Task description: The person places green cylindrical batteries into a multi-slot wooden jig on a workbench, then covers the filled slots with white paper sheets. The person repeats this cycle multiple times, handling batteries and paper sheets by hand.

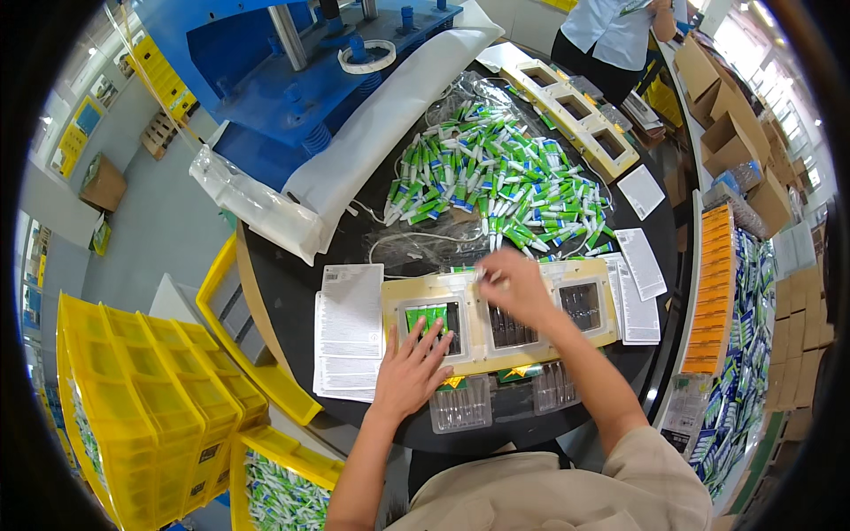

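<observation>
My left hand (407, 376) lies with fingers spread over the left window of a pale yellow fixture frame (478, 332). Its fingertips touch a row of small green tubes (427, 315) lying in that window. Over the frame's middle window is my right hand (521, 288), fingers curled together around a small whitish thing, too blurred to name. The middle and right windows show clear ribbed plastic against a dark base. Beyond the frame spreads a big heap of green and white tubes (505, 177). Clear blister packs (460, 407) with green cards stick out at the frame's near edge.
Printed white cards (348, 341) lie left of the frame, more cards (639, 265) right. A second fixture frame (571, 106) sits at the far right. A blue press (310, 97) stands far left. Yellow crates (150, 389) are stacked left. Another person (606, 40) stands beyond the table.
</observation>
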Tool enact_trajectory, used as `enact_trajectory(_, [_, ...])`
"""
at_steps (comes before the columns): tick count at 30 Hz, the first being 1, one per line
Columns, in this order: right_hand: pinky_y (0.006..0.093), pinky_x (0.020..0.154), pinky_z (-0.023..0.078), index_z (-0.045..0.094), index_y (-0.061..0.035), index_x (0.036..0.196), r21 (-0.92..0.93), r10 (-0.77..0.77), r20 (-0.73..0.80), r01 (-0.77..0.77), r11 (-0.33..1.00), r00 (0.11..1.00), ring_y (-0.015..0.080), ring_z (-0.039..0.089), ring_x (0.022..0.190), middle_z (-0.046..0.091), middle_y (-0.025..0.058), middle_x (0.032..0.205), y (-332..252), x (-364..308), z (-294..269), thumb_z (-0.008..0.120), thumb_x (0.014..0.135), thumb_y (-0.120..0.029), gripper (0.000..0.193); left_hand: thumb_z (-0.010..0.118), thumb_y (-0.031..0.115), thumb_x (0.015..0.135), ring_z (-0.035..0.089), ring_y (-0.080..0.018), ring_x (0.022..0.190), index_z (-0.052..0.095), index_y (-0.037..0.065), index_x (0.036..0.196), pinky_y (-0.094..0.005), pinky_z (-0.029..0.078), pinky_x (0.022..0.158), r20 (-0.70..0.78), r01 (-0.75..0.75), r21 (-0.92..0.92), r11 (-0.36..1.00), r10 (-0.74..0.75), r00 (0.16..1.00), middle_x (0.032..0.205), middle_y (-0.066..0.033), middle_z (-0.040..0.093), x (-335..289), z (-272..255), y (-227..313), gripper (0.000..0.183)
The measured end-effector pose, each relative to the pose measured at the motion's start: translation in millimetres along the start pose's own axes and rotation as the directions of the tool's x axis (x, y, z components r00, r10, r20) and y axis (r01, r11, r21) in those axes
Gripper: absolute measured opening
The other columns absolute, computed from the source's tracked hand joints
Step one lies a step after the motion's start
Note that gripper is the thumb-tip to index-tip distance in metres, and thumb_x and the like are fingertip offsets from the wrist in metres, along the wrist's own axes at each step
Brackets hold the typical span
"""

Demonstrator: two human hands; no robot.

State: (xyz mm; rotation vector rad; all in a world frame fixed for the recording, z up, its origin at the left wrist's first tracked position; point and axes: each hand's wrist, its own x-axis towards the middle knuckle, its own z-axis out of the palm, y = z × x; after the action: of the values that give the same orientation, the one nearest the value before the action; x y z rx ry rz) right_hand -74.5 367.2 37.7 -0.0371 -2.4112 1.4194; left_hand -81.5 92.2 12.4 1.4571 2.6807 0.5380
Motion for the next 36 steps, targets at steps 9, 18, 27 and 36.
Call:
enact_trajectory(9, [0.0361,0.093,0.055,0.067,0.0057,0.108,-0.502,-0.455,0.443,0.635,0.588,0.772,0.0274,0.066,0.11,0.067,0.0167,0.12,-16,-54,33,0.063,0.081,-0.009,0.031,0.061,0.039,0.098,0.038,-0.0267,0.148,0.057,0.013,0.143,-0.0568,0.02,0.124,-0.021,0.004,-0.093,0.996,-0.006,1.0,0.155,-0.0054,0.049,3,7,-2,0.052])
enact_trajectory(18, [0.034,0.076,0.052,0.068,-0.0014,0.09,-0.467,-0.369,0.322,0.485,0.739,0.872,0.0212,0.062,0.095,0.063,0.0054,0.096,-24,-67,37,0.064,0.081,-0.012,0.014,0.061,0.033,0.098,0.038,-0.0276,0.148,0.058,0.012,0.142,-0.0572,0.018,0.124,-0.047,-0.001,-0.107,0.994,-0.004,0.999,0.154,-0.0066,0.05,2,8,-2,0.049])
enact_trajectory(27, [0.0321,0.081,0.051,0.07,-0.0076,0.085,-0.312,-0.479,0.76,0.894,0.323,0.439,0.0174,0.059,0.104,0.062,0.0016,0.1,-22,-31,24,0.065,0.082,-0.016,0.011,0.063,0.028,0.096,0.039,-0.029,0.147,0.061,0.007,0.136,-0.0586,0.019,0.124,-0.07,-0.013,-0.116,0.993,0.004,0.998,0.154,-0.0076,0.05,2,12,-3,0.045])
enact_trajectory(36, [0.0322,0.082,0.05,0.07,-0.0071,0.088,-0.157,-0.53,0.799,0.948,0.275,0.286,0.0181,0.059,0.106,0.063,0.0021,0.098,-8,-20,23,0.064,0.082,-0.015,0.011,0.064,0.028,0.095,0.039,-0.0302,0.147,0.06,0.007,0.137,-0.0596,0.021,0.123,-0.085,-0.023,-0.135,0.991,0.012,0.996,0.153,-0.0083,0.051,1,12,-5,0.046])
